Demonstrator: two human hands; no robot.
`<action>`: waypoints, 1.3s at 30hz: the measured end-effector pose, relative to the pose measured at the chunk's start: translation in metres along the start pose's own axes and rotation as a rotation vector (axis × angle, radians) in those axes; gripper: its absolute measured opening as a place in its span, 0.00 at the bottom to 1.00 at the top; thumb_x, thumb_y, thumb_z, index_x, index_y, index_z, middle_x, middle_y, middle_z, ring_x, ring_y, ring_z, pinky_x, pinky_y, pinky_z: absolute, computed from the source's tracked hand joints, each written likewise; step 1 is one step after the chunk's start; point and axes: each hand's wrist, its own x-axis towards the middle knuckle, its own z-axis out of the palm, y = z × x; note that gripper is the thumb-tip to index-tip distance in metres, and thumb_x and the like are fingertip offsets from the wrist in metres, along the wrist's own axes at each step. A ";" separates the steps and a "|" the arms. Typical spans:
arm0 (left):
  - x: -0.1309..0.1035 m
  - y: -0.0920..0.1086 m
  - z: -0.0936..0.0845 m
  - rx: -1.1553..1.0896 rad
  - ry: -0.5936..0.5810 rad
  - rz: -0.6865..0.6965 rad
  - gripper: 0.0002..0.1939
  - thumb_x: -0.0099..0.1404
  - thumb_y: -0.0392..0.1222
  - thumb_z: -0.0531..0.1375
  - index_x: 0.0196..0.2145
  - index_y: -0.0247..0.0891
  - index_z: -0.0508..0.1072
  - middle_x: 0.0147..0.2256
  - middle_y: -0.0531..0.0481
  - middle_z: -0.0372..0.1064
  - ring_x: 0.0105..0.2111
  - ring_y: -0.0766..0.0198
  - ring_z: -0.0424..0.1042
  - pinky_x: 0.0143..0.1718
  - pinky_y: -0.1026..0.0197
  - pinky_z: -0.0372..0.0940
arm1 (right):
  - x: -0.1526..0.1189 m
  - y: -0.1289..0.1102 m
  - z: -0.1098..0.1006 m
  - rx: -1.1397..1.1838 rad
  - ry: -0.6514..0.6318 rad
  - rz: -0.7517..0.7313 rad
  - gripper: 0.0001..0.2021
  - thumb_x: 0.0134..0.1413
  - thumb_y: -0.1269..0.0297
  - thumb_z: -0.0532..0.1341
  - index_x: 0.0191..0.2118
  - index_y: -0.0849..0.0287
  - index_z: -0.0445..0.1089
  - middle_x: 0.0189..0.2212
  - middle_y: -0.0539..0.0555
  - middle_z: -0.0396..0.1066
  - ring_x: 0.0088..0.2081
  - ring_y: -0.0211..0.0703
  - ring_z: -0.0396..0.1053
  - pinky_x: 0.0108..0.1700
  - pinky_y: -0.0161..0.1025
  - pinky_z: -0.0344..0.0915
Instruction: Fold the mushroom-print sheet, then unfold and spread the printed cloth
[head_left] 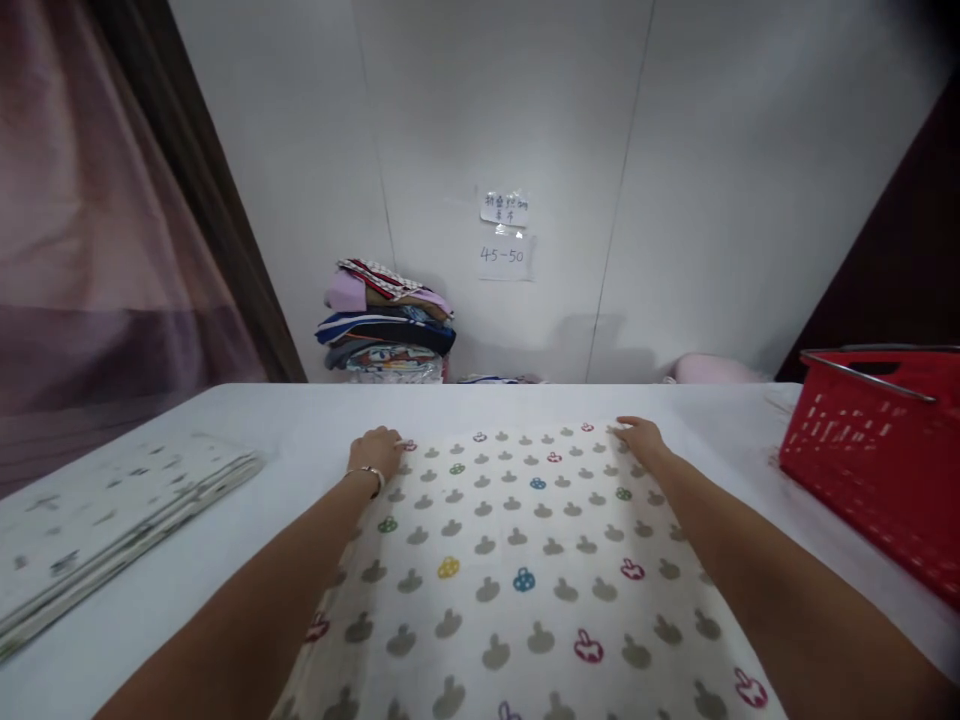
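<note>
A white cloth [517, 510] printed with grey mushroom-like shapes, a few of them coloured, lies spread on the white table and runs off the bottom of the view. At its far left corner is my left hand [377, 453], with a bracelet at the wrist and fingers closed on the edge. My right hand [640, 437] pinches the far right corner between thumb and fingers. Both arms stretch forward along the sides of the cloth, which looks fairly flat between them.
A folded stack of pale printed cloth [112, 515] lies on the left of the table [277, 425]. On the right stands a red plastic basket [877, 470]. Folded fabrics [386, 325] are piled behind the table. Paper notes [505, 256] hang on the wall.
</note>
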 end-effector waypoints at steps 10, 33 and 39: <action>-0.001 0.008 0.004 -0.060 0.008 -0.126 0.18 0.62 0.45 0.47 0.47 0.42 0.66 0.49 0.45 0.62 0.50 0.56 0.59 0.50 0.51 0.53 | -0.014 -0.005 0.008 -0.361 0.056 -0.142 0.20 0.46 0.69 0.57 0.49 0.59 0.65 0.47 0.62 0.64 0.50 0.57 0.59 0.49 0.50 0.56; -0.162 0.001 -0.014 -0.232 -0.205 0.296 0.39 0.57 0.67 0.39 0.59 0.41 0.48 0.62 0.47 0.34 0.61 0.55 0.32 0.59 0.48 0.32 | -0.150 0.033 0.013 -0.742 -0.399 -0.768 0.26 0.56 0.46 0.43 0.59 0.46 0.50 0.62 0.47 0.38 0.62 0.50 0.35 0.58 0.57 0.38; -0.204 -0.015 -0.026 -0.210 -0.231 0.282 0.37 0.60 0.64 0.39 0.60 0.40 0.47 0.62 0.47 0.35 0.61 0.57 0.33 0.59 0.49 0.31 | -0.164 0.065 -0.027 -0.794 -0.363 -0.705 0.27 0.55 0.48 0.43 0.58 0.50 0.53 0.61 0.51 0.41 0.61 0.48 0.38 0.59 0.54 0.40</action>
